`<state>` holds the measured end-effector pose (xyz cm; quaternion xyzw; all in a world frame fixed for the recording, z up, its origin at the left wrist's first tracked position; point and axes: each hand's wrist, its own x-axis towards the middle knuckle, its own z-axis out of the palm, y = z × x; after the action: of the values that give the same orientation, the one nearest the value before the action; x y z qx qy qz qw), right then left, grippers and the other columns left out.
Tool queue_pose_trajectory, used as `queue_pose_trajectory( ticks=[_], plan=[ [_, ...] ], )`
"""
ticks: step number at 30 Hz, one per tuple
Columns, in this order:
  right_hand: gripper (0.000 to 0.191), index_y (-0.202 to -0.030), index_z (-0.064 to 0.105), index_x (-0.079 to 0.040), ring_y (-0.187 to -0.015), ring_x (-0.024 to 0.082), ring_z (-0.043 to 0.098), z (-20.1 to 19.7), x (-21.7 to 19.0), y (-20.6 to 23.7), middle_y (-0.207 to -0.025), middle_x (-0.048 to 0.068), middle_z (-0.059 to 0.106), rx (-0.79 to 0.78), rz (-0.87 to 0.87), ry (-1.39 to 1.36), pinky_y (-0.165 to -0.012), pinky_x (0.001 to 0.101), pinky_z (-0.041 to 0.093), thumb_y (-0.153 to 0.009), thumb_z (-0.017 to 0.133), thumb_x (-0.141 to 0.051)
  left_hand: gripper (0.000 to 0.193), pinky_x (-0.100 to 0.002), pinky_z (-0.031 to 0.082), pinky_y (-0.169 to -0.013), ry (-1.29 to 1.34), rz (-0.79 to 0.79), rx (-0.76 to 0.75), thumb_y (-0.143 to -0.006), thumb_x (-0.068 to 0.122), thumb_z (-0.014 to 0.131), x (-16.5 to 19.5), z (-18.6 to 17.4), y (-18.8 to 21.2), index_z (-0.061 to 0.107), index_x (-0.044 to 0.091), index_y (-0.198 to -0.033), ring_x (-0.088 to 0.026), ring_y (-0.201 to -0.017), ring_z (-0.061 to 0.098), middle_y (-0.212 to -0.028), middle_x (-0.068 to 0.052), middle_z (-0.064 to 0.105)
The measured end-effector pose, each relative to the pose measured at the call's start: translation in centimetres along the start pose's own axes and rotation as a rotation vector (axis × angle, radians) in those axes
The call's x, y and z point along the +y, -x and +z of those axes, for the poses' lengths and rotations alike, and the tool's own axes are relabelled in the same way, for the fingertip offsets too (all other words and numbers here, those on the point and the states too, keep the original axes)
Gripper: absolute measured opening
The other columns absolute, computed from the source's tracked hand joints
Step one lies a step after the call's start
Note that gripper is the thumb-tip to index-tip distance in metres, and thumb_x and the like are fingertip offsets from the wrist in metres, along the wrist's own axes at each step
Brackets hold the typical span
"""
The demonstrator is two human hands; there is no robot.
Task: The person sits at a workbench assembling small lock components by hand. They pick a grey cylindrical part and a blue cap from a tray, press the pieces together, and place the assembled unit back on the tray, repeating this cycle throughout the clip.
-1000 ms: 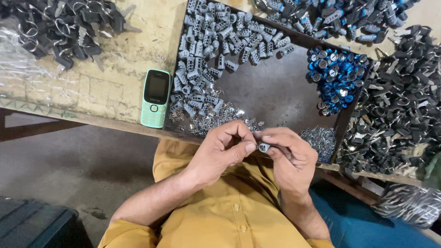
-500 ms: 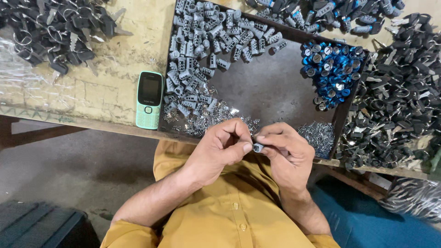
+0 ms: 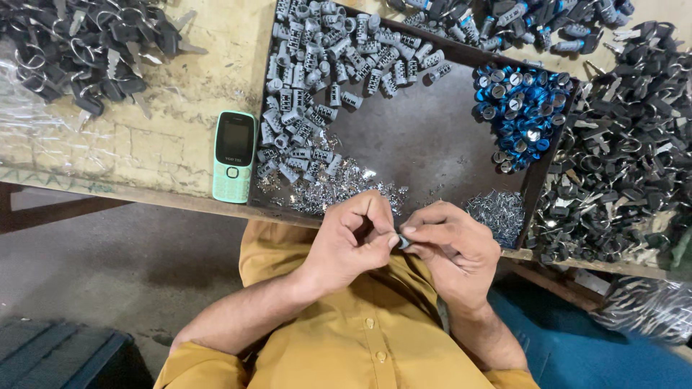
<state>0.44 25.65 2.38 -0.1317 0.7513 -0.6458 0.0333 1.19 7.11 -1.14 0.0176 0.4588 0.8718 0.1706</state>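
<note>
My left hand (image 3: 355, 241) and my right hand (image 3: 453, 248) meet fingertip to fingertip just below the table's front edge, over my yellow shirt. Between them they pinch a small grey metal lock cylinder (image 3: 402, 242), mostly hidden by the fingers. Just beyond my hands lies a dark tray (image 3: 425, 137) holding a heap of grey lock cylinders (image 3: 317, 79), a scatter of tiny silver parts (image 3: 339, 189), a pile of blue caps (image 3: 522, 112) and a small pile of springs (image 3: 497, 212).
A mint-green push-button phone (image 3: 234, 155) lies on the table left of the tray. Black-headed keys are heaped at the far left (image 3: 79, 43) and along the right (image 3: 627, 144). A clear plastic bag (image 3: 649, 306) lies at lower right.
My hands have stayed together on the small cylinder, with the fingers shifting slightly around it. The view has drifted a little.
</note>
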Motion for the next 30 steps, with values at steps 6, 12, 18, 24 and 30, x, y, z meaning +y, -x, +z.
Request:
queue_pose_trajectory(
  ticks=[6, 12, 18, 24, 30],
  plan=[
    [0.027, -0.102, 0.072, 0.002, -0.092, 0.017, 0.068, 0.2, 0.4, 0.8, -0.105, 0.015, 0.069, 0.084, 0.097, -0.033, -0.078, 0.0253, 0.054, -0.082, 0.069, 0.020, 0.014, -0.027, 0.040, -0.051, 0.255, -0.297, 0.014, -0.094, 0.002, 0.070, 1.2, -0.7, -0.3, 0.057, 0.001, -0.090, -0.010, -0.059, 0.050, -0.080, -0.006, 0.059],
    [0.024, -0.097, 0.066, 0.002, -0.092, 0.015, 0.067, 1.0, 1.5, 1.0, -0.102, 0.013, 0.069, 0.074, 0.091, 0.040, -0.082, 0.0258, 0.055, -0.080, 0.076, 0.015, 0.023, -0.038, 0.052, -0.070, -1.192, 0.636, -0.091, -0.084, -0.003, 0.074, 3.6, 0.7, 0.5, 0.063, -0.002, -0.104, -0.028, -0.084, 0.061, -0.100, -0.013, 0.060],
    [0.025, -0.100, 0.063, 0.000, -0.092, 0.017, 0.064, 0.9, 1.0, -0.6, -0.104, 0.012, 0.068, 0.039, 0.111, 0.045, -0.082, 0.0284, 0.053, -0.081, 0.080, 0.003, 0.025, -0.036, 0.055, -0.076, -1.016, 0.521, -0.076, -0.080, -0.004, 0.072, 3.5, -0.1, -0.8, 0.065, 0.001, -0.104, -0.027, -0.091, 0.065, -0.106, -0.011, 0.063],
    [0.025, -0.104, 0.074, -0.006, -0.092, 0.029, 0.066, -5.5, 1.5, -6.8, -0.101, 0.011, 0.066, 0.001, -0.082, 0.937, -0.079, 0.0385, 0.052, -0.084, 0.088, -0.011, 0.007, -0.028, 0.046, -0.054, -0.655, 0.157, 0.122, -0.082, -0.003, 0.069, 2.8, -1.1, -1.3, 0.063, -0.001, -0.086, -0.017, -0.060, 0.059, -0.084, -0.007, 0.066],
    [0.022, -0.107, 0.075, -0.005, -0.097, 0.031, 0.060, -7.9, 2.9, -11.8, -0.102, 0.011, 0.058, 0.011, -0.227, 1.232, -0.082, 0.0420, 0.048, -0.089, 0.087, -0.009, 0.012, -0.032, 0.048, -0.065, -0.760, 0.353, 0.121, -0.080, 0.000, 0.064, 2.0, -1.7, -1.0, 0.062, 0.001, -0.092, -0.020, -0.073, 0.059, -0.085, -0.009, 0.057]
  ],
)
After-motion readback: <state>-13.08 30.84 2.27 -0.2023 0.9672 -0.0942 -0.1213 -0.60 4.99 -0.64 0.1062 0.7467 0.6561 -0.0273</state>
